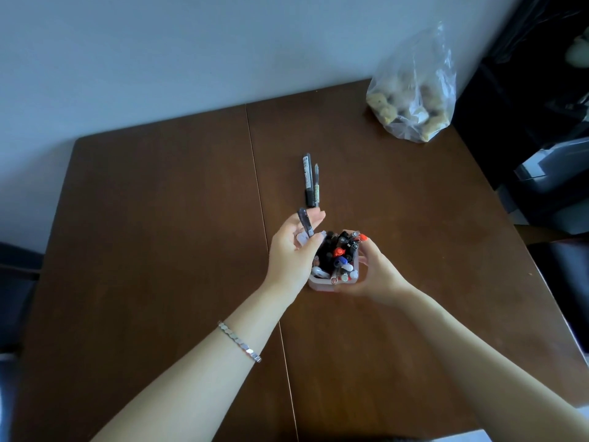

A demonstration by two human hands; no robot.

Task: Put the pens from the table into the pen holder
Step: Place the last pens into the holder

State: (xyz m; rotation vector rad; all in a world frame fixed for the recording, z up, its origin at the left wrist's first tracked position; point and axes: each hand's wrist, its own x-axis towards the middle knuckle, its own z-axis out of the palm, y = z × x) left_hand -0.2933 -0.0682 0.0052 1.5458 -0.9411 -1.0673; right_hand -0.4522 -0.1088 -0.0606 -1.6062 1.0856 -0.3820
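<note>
The left hand (pixel 294 250) pinches a thin dark pen with a clear body (pixel 305 222) just above the small clear plastic pen holder (pixel 322 283), which stands near the middle of the brown wooden table (pixel 159 218). The right hand (pixel 373 269) wraps around the holder's side to keep it steady. The holder looks very full, so the pen may not fit and could push others out or tip it. Two more dark pens (pixel 310 183) lie side by side on the table just behind the holder. A clear plastic bag (pixel 414 90) sits at the far right corner.
</note>
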